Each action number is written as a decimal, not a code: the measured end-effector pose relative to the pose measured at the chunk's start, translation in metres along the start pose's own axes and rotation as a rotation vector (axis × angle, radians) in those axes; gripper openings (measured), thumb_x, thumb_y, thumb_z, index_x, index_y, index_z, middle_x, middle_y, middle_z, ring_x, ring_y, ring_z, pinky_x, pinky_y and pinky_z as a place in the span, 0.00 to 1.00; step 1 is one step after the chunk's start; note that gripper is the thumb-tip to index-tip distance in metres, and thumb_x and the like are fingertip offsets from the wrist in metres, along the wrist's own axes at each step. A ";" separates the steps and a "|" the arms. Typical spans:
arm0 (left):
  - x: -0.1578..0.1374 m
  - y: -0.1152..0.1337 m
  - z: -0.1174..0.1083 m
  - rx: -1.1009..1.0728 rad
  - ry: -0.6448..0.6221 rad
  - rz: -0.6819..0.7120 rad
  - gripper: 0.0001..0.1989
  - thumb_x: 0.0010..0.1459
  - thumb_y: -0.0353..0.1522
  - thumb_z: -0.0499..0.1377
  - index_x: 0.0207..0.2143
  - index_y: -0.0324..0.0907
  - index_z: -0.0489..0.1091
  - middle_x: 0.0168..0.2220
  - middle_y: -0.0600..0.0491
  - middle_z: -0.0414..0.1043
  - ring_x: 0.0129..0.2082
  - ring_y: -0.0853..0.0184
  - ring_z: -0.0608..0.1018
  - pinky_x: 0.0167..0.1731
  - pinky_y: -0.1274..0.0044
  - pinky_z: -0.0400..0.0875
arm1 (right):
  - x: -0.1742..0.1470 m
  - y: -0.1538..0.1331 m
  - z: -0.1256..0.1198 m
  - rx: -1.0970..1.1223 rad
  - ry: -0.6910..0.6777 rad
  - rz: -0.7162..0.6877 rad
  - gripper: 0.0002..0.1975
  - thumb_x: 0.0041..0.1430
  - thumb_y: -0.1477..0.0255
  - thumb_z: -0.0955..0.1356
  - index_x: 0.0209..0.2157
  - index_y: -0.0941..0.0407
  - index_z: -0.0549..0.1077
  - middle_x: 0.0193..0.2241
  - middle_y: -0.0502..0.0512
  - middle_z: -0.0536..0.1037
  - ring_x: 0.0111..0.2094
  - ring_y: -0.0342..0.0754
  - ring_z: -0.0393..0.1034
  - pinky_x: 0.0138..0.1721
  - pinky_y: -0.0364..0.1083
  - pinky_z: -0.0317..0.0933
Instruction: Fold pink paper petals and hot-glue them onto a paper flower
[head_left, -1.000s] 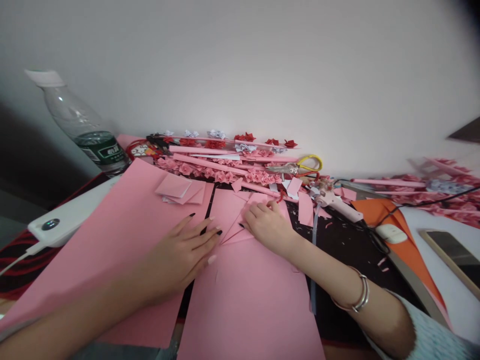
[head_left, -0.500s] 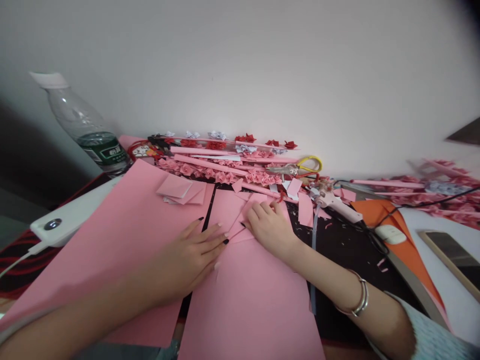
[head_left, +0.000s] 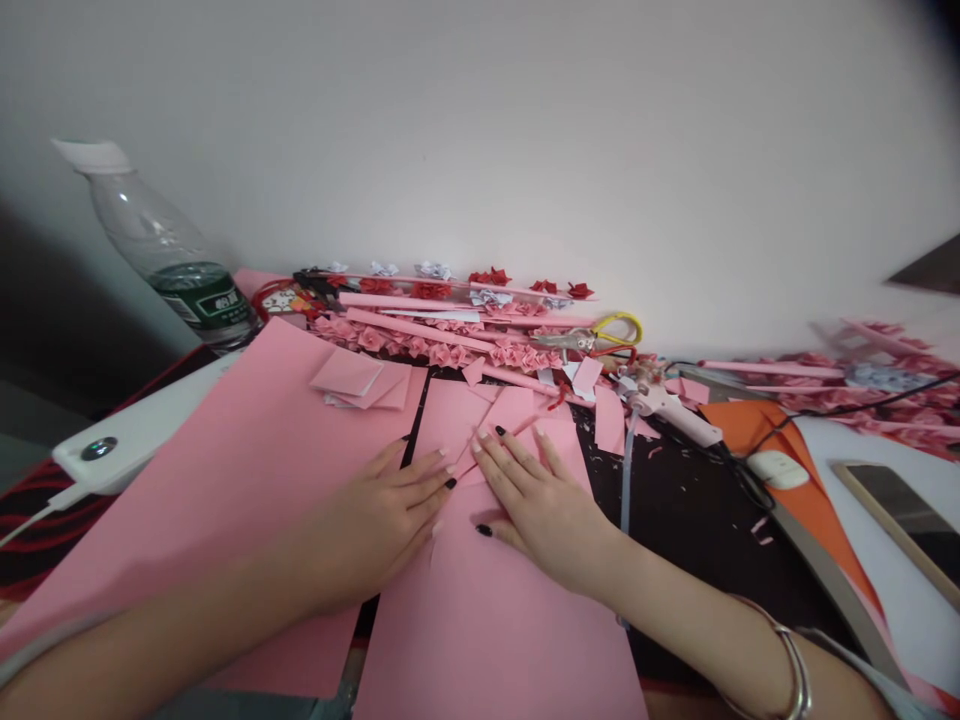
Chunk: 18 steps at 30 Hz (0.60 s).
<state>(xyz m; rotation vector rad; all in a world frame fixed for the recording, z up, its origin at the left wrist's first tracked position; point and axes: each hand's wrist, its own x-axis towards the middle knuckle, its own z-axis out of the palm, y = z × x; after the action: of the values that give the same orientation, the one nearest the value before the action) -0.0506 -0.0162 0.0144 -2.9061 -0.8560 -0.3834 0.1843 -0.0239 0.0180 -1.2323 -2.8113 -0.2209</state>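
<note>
A folded piece of pink paper (head_left: 512,408) lies on a long pink sheet (head_left: 499,620) in front of me. My right hand (head_left: 544,505) rests flat with fingers stretched, its fingertips on the lower part of the folded piece. My left hand (head_left: 382,520) also lies flat, its fingertips at the left edge of the folded paper and its palm across the gap between the long sheet and a wide pink sheet (head_left: 225,520). A small stack of pink paper squares (head_left: 352,378) sits on the wide sheet beyond my left hand.
Paper flowers (head_left: 442,352) and rolled pink tubes line the wall. Scissors with yellow handles (head_left: 619,328) and a glue gun (head_left: 671,408) lie at the back right. A water bottle (head_left: 202,295) and white power bank (head_left: 112,450) stand left; a phone (head_left: 904,515) lies right.
My right hand has gone from curled fingers on the folded paper to spread flat, shifted toward me with the fingertips lower on it. My left hand stays in place.
</note>
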 end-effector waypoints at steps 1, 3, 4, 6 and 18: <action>0.000 0.000 0.001 -0.006 0.004 -0.002 0.16 0.63 0.33 0.47 0.49 0.41 0.69 0.51 0.52 0.71 0.57 0.63 0.64 0.59 0.68 0.41 | -0.001 0.000 0.000 0.014 -0.014 0.003 0.31 0.64 0.57 0.53 0.63 0.61 0.48 0.63 0.61 0.50 0.62 0.56 0.44 0.60 0.61 0.41; 0.000 -0.001 0.001 -0.016 0.008 -0.002 0.16 0.63 0.33 0.47 0.49 0.41 0.69 0.51 0.52 0.71 0.56 0.63 0.65 0.59 0.68 0.42 | 0.000 0.001 0.000 0.041 -0.040 0.007 0.32 0.64 0.56 0.53 0.63 0.61 0.47 0.63 0.61 0.48 0.63 0.56 0.43 0.60 0.61 0.42; 0.000 -0.001 0.001 -0.014 0.010 -0.004 0.16 0.63 0.33 0.47 0.49 0.41 0.69 0.51 0.52 0.70 0.56 0.63 0.65 0.59 0.68 0.43 | 0.000 0.002 0.000 0.052 -0.050 0.007 0.33 0.64 0.56 0.52 0.63 0.61 0.47 0.63 0.61 0.48 0.63 0.56 0.42 0.60 0.61 0.42; 0.000 -0.002 0.000 -0.006 0.006 0.003 0.17 0.64 0.33 0.47 0.50 0.40 0.68 0.51 0.51 0.70 0.56 0.63 0.65 0.58 0.68 0.46 | 0.001 0.003 0.001 0.071 -0.063 0.004 0.33 0.64 0.55 0.51 0.63 0.61 0.46 0.63 0.61 0.47 0.63 0.56 0.41 0.60 0.61 0.41; 0.010 0.001 -0.001 0.011 0.015 0.015 0.17 0.64 0.34 0.47 0.52 0.41 0.66 0.53 0.50 0.68 0.59 0.61 0.62 0.57 0.65 0.47 | 0.002 0.003 0.002 0.079 -0.073 -0.011 0.33 0.64 0.55 0.52 0.63 0.62 0.47 0.63 0.62 0.49 0.63 0.56 0.42 0.61 0.61 0.39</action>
<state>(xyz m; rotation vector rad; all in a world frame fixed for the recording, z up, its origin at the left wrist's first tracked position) -0.0418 -0.0114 0.0177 -2.8939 -0.8304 -0.3974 0.1854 -0.0203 0.0168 -1.2331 -2.8574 -0.0658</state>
